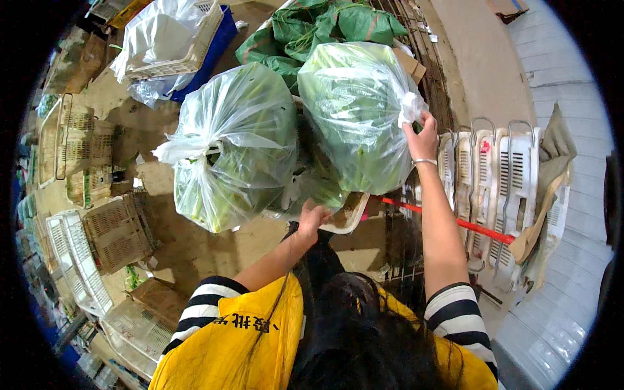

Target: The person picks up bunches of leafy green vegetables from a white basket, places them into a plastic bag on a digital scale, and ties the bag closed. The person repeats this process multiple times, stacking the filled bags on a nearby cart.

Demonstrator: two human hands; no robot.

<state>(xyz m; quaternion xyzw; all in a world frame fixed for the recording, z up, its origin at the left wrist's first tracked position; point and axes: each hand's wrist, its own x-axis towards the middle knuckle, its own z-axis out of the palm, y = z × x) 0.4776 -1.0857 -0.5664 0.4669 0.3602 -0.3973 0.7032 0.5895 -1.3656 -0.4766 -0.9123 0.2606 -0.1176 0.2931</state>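
Observation:
My right hand (421, 139) grips the white twisted knot (411, 106) of a clear plastic bag (353, 122) full of green leafy vegetables. Below it, my left hand (312, 222) has its fingers curled at the near edge of a lower clear plastic bag (314, 190); what exactly the fingers pinch is partly hidden. A second tied bag of greens (243, 141) leans to the left, its knot (183, 148) pointing left. Under the bags shows the corner of a pale plastic crate (358, 212).
Green woven sacks (365, 27) lie beyond the bags. White slatted crates (492, 190) with wire handles stand at right, a red bar (480, 229) beside them. More crates (117, 234) line the left side. A blue crate (214, 53) sits under a pale one at upper left.

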